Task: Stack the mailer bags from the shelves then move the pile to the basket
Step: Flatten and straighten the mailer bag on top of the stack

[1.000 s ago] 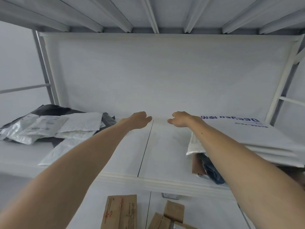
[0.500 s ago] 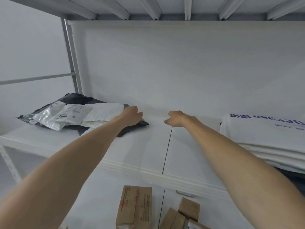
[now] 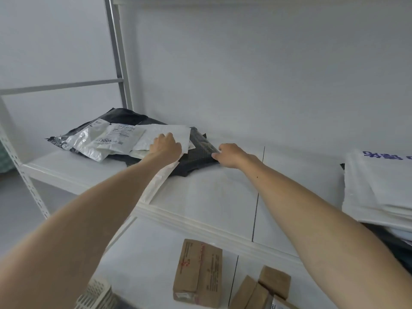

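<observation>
A messy pile of flat plastic mailer bags (image 3: 124, 139), black, silvery and white, is heaped at the left of the white metal shelf (image 3: 211, 192). The left hand (image 3: 165, 145) is laid flat on a white mailer on top; the right hand (image 3: 231, 155) is pressed against the black bag's corner. More white bags (image 3: 379, 186) are stacked far right. Brown cardboard boxes (image 3: 198, 273) are seen on the shelf below, plus a pale slatted basket (image 3: 95, 295).

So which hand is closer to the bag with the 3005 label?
The left hand. It rests on a white mailer right beside the labelled bag. The right hand is farther off, at the black mailer's corner.
</observation>
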